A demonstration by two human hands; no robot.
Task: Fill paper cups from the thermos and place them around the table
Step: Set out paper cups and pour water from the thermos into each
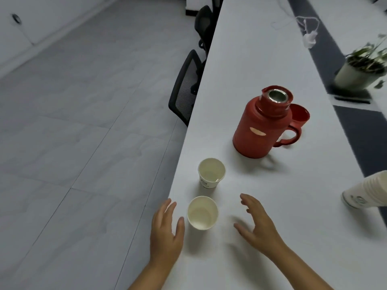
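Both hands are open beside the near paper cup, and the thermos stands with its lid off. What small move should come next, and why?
Probably the right hand should reach for the thermos handle. The thermos is open, its red lid set behind it. The near cup looks empty, and the far cup may be too. Neither hand holds anything; the left hand could steady the near cup.

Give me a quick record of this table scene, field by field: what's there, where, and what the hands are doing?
thermos: red thermos, upright, mouth uncovered, handle facing right
lid: red lid on the table just behind the thermos
near cup: near paper cup, upright, between the hands, contents unclear
far cup: far paper cup, upright, just beyond the near one
spare cups: cup stack lying on its side at right
left hand: left hand, open, beside the near cup
right hand: right hand, open, holding nothing
plant: potted plant, far right
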